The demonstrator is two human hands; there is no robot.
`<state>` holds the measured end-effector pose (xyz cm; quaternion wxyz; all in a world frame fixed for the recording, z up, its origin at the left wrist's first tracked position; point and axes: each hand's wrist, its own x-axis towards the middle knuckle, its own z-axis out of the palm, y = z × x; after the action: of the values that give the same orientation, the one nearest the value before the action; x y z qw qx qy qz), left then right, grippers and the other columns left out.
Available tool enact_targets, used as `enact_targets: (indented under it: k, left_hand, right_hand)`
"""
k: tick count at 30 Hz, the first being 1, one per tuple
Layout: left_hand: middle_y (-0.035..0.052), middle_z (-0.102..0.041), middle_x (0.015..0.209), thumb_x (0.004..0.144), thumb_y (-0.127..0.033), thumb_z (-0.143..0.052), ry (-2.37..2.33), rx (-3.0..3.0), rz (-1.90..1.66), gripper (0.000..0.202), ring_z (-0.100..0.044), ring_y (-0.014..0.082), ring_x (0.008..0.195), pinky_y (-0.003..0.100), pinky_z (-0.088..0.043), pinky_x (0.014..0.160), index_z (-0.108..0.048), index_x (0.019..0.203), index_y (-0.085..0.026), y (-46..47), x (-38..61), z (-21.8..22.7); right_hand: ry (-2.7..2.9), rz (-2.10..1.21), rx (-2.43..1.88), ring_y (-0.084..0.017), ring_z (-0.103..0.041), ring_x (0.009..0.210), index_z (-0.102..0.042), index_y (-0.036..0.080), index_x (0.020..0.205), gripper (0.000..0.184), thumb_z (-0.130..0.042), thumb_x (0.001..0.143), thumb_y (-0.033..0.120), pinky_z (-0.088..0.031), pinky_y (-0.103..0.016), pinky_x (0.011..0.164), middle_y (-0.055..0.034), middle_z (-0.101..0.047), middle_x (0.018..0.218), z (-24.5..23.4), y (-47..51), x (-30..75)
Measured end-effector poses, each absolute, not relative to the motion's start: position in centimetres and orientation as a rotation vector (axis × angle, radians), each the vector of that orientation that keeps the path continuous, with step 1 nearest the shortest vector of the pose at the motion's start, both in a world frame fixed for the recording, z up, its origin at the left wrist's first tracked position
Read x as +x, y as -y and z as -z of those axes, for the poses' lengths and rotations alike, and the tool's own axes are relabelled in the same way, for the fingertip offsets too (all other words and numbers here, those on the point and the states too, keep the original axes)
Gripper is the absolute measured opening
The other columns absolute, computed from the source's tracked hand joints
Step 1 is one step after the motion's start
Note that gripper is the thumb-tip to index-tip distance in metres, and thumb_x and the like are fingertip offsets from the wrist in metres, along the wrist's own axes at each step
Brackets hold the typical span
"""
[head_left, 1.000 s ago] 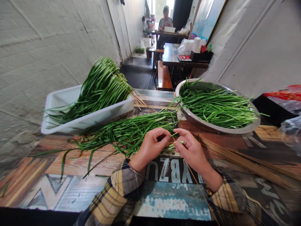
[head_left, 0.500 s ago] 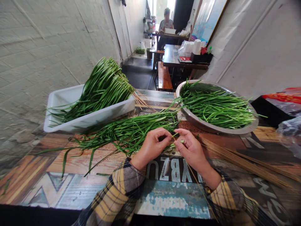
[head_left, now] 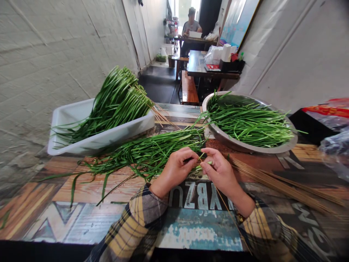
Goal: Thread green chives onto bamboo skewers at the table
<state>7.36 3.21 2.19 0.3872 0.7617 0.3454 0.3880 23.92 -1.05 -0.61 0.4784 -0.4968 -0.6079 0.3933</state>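
My left hand (head_left: 177, 168) is closed in a pinch on garlic chives, its thumb and forefinger beside the tip of a thin bamboo skewer (head_left: 228, 210). That skewer slants from the fingertips, beneath my right hand (head_left: 221, 174), toward the table's front edge. My right hand is curled round it; thumb and forefinger are slightly apart. Pale cut chive ends (head_left: 209, 163) show at the right thumb. How they sit on the skewer is hidden by the fingers. A loose pile of garlic chives (head_left: 152, 149) lies just beyond and left of my hands.
At left, a white plastic tub (head_left: 106, 136) holds chives threaded on skewers. A steel bowl (head_left: 252, 148) of loose chives stands at right. Several bare skewers (head_left: 272, 183) lie nearer me, beside plastic bags (head_left: 336, 145). Farther back, a person (head_left: 191, 25) sits behind another table.
The view has shifted slightly, so the surroundings sit a little further left. Both hands keep almost the same pose and hold.
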Motion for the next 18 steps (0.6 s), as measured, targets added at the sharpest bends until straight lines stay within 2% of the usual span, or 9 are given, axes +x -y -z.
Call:
enact_targets:
  k: [5,11,14,16,18]
  left_hand:
    - [0.0027,-0.059,0.073,0.087,-0.014,-0.053,-0.796,1.968,-0.919,0.019,-0.055,0.0135,0.073,0.023,-0.041,0.067,-0.064,0.072,-0.015,-3.2,7.5,-1.9]
    - [0.0055,-0.063,0.084,0.089,-0.016,-0.05,-0.757,2.021,-0.84,0.017,-0.058,0.016,0.084,0.026,-0.044,0.077,-0.064,0.079,-0.015,-3.1,7.3,-2.3]
    - [0.0062,-0.065,0.089,0.088,-0.021,-0.054,-0.836,2.046,-0.812,0.013,-0.059,0.0173,0.087,0.027,-0.044,0.079,-0.065,0.088,-0.015,-3.0,7.2,-2.3]
    - [0.0067,-0.066,0.096,0.089,-0.025,-0.053,-0.859,2.065,-0.775,0.017,-0.06,0.0181,0.091,0.028,-0.044,0.082,-0.065,0.098,-0.016,-3.0,7.2,-2.2]
    - [0.0061,-0.067,0.096,0.091,-0.026,-0.05,-0.863,2.06,-0.745,0.02,-0.06,0.0176,0.09,0.027,-0.044,0.082,-0.065,0.1,-0.016,-3.0,7.3,-2.0]
  right_hand:
    - [1.459,-0.962,-1.224,-0.01,-0.05,0.049,-0.048,0.02,0.12,0.035,-0.058,0.088,0.029,-0.037,-0.021,0.047,0.0065,-0.055,0.062,0.9,0.9,24.0]
    - [1.39,-1.013,-1.229,-0.01,-0.048,0.048,-0.048,0.019,0.12,0.039,-0.06,0.086,0.033,-0.037,-0.021,0.046,0.0063,-0.055,0.061,0.7,0.7,24.1]
    - [1.323,-1.11,-1.191,-0.009,-0.049,0.048,-0.046,0.018,0.123,0.04,-0.054,0.09,0.038,-0.039,-0.021,0.047,0.0046,-0.059,0.064,0.2,0.8,24.2]
    - [1.299,-1.149,-1.159,-0.01,-0.051,0.049,-0.045,0.018,0.125,0.039,-0.047,0.094,0.041,-0.041,-0.022,0.049,0.0033,-0.06,0.066,-0.1,0.9,24.3]
    - [1.302,-1.163,-1.136,-0.01,-0.054,0.053,-0.046,0.018,0.126,0.039,-0.042,0.096,0.042,-0.042,-0.022,0.051,0.0021,-0.061,0.068,-0.2,1.0,24.2]
